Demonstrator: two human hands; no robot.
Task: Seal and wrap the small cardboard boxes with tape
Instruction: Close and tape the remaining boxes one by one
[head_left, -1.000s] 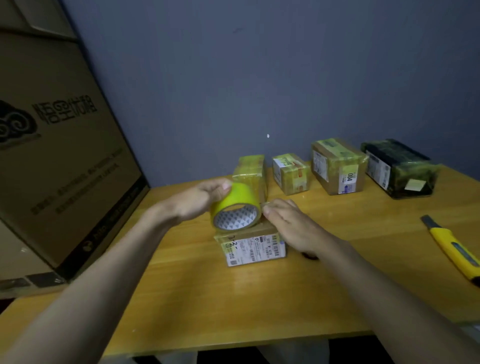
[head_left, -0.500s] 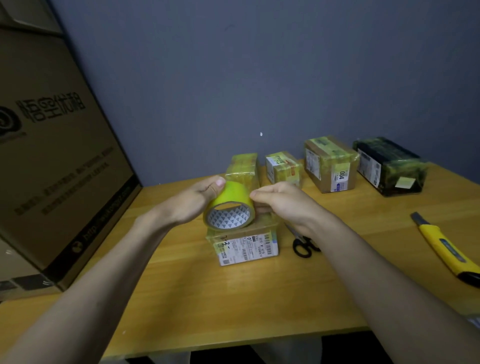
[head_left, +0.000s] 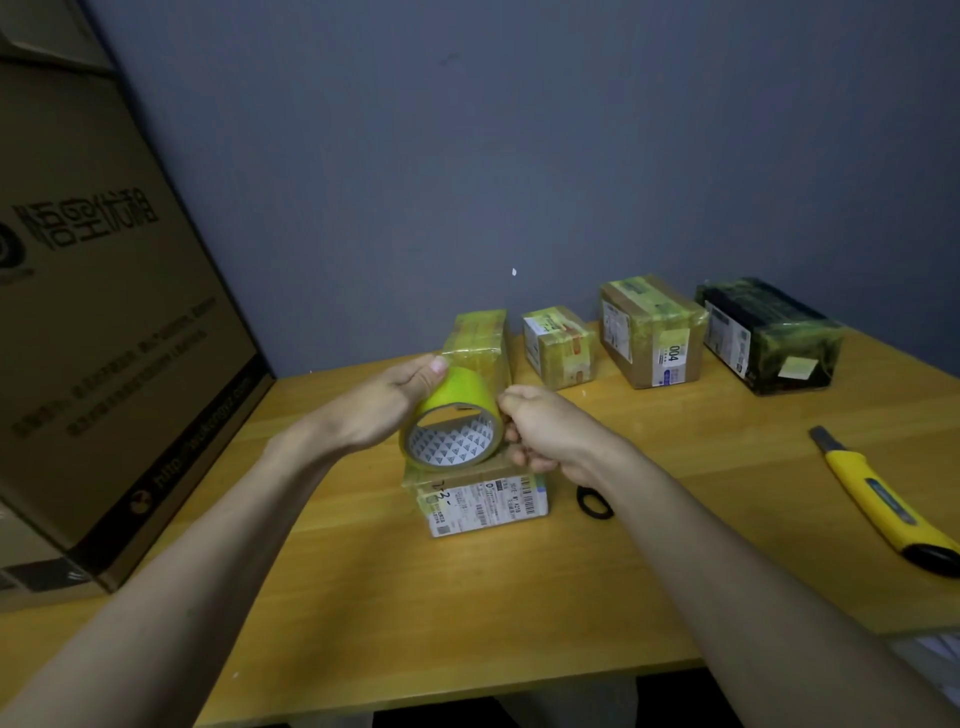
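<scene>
1. The left hand (head_left: 384, 410) grips one roll of yellow tape (head_left: 451, 423): its fingers curl over the far side of the roll and the thumb tip presses on the top edge. The roll stands on edge, its open core facing the camera.
2. The right hand (head_left: 545, 431) sits at the right rim of the roll with its fingers curled tightly together, thumb and forefinger pinching at the tape's edge. Whether a loose end of tape is caught between them cannot be told.
3. Just beneath the roll and both hands lies one small cardboard box (head_left: 480, 496), flat on the wooden table (head_left: 467, 597), with a white printed label on its near face and yellowish tape over its top.
4. Four more taped parcels stand in a row near the wall: one upright box (head_left: 480, 338) straight behind the roll, one small box (head_left: 558, 345), one larger brown box marked 004 (head_left: 652, 332), and one dark parcel (head_left: 769, 335) furthest right. That makes five boxes in all.
5. One pair of black-handled scissors (head_left: 592, 503) lies just right of the near box, partly hidden by the right forearm.
6. One yellow utility knife (head_left: 878, 501) lies well apart on the right side of the table.
7. One large cardboard carton (head_left: 104, 312) with printed characters stands along the left.
</scene>
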